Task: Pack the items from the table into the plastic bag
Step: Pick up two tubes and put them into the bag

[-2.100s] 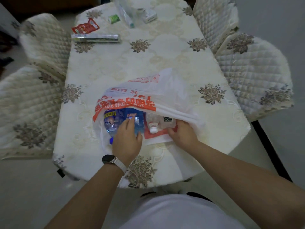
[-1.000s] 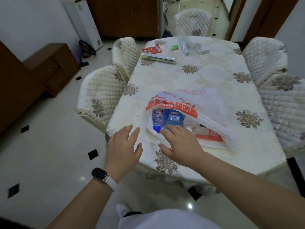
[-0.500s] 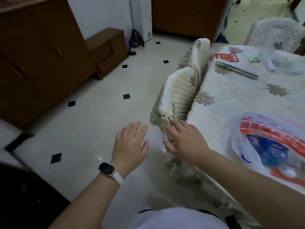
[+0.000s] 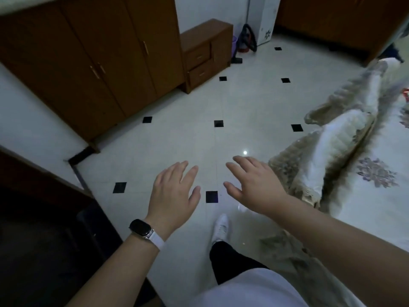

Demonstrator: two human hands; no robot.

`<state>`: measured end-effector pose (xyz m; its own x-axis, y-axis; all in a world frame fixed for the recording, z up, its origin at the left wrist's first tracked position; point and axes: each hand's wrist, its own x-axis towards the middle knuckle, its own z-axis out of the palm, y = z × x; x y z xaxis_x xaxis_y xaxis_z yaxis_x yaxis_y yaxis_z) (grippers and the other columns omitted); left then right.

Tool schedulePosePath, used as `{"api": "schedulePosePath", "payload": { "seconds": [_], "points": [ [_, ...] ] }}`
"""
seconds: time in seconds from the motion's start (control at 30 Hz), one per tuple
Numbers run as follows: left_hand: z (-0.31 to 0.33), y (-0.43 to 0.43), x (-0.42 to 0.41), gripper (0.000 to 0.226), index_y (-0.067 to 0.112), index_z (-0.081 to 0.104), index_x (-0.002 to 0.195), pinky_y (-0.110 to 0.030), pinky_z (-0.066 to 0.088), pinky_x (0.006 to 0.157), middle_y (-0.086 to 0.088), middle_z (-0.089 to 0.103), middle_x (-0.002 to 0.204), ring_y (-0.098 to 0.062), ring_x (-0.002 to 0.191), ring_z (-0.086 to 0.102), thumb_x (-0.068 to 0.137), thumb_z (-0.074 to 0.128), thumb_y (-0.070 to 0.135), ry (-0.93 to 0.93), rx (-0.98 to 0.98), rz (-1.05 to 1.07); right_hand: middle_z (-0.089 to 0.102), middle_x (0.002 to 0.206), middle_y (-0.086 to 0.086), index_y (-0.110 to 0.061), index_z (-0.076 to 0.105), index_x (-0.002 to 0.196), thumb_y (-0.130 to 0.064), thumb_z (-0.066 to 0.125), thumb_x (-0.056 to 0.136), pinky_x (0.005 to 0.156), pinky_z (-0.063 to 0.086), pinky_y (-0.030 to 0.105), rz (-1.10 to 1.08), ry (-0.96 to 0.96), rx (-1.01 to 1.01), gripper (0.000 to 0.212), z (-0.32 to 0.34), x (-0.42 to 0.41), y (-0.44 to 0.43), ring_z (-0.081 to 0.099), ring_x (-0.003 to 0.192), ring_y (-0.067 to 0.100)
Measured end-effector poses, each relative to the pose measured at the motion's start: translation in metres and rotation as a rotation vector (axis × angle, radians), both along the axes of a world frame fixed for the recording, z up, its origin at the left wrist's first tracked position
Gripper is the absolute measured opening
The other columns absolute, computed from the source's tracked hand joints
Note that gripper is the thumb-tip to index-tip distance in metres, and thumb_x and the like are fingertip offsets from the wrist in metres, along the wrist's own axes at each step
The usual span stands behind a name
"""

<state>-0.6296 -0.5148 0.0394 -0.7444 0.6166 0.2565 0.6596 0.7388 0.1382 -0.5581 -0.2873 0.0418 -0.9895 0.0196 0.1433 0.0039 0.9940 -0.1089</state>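
Both hands are out over the glossy pale floor tiles (image 4: 168, 120) with their small black inset squares, the left hand (image 4: 174, 191) palm down, fingers spread and empty, a dark watch (image 4: 141, 227) on a white strap at its wrist, and the right hand (image 4: 254, 185) just beside it, fingers fanned apart and holding nothing. No plastic bag in sight: only the table (image 4: 376, 196) edge shows at far right under a cream cloth with floral motifs, a quilted chair cover (image 4: 332, 147) against it. Brown wooden cabinets (image 4: 93, 63) line the wall, doors shut, so contents can't be told.
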Motion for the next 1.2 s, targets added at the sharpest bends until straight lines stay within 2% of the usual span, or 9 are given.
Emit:
{"api": "schedulePosePath", "payload": {
  "seconds": [0.23,0.53,0.73,1.03,1.2],
  "points": [
    [-0.006,0.026,-0.141,0.048,0.013,0.060,0.132,-0.047,0.045,0.099,-0.014,0.059,0.134,-0.032,0.121,0.055,0.089,0.055,0.036,-0.015,-0.070,-0.008,0.061,0.130,0.010,-0.016,0.061,0.125,-0.054,0.041,0.088,0.090,0.049,0.043,0.026,-0.051,-0.026,0.056,-0.021,-0.141,0.024,0.058,0.116,0.030],
    [0.023,0.069,-0.295,0.047,0.014,0.062,0.130,-0.047,0.045,0.098,-0.013,0.060,0.132,-0.032,0.121,0.056,0.089,0.057,0.035,0.032,-0.038,-0.062,0.063,0.125,0.010,-0.015,0.064,0.120,-0.053,0.041,0.087,0.088,0.049,0.042,-0.058,0.056,-0.023,0.055,0.002,-0.279,0.062,0.059,0.112,0.032],
    [0.016,0.080,-0.384,0.048,0.014,0.063,0.129,-0.048,0.047,0.098,-0.014,0.061,0.131,-0.033,0.120,0.057,0.090,0.050,0.038,0.043,0.015,-0.132,0.064,0.123,0.011,-0.014,0.065,0.117,-0.051,0.045,0.086,0.086,0.050,0.041,-0.126,0.108,0.020,0.052,0.006,-0.347,0.066,0.060,0.111,0.032],
    [0.009,0.100,-0.557,0.046,0.015,0.064,0.126,-0.044,0.046,0.096,-0.013,0.062,0.129,-0.031,0.118,0.058,0.088,0.052,0.036,0.056,0.117,-0.363,0.064,0.123,0.010,-0.014,0.066,0.118,-0.052,0.045,0.086,0.087,0.049,0.042,-0.392,0.118,0.099,0.054,0.017,-0.470,0.057,0.061,0.110,0.032],
    [0.012,0.129,-0.624,0.042,0.014,0.064,0.125,-0.044,0.044,0.096,-0.013,0.061,0.129,-0.032,0.119,0.057,0.087,0.058,0.033,0.045,0.171,-0.472,0.064,0.123,0.010,-0.014,0.067,0.116,-0.052,0.045,0.087,0.086,0.049,0.041,-0.508,0.139,0.140,0.053,0.032,-0.514,0.061,0.060,0.110,0.031]
  ]
}}
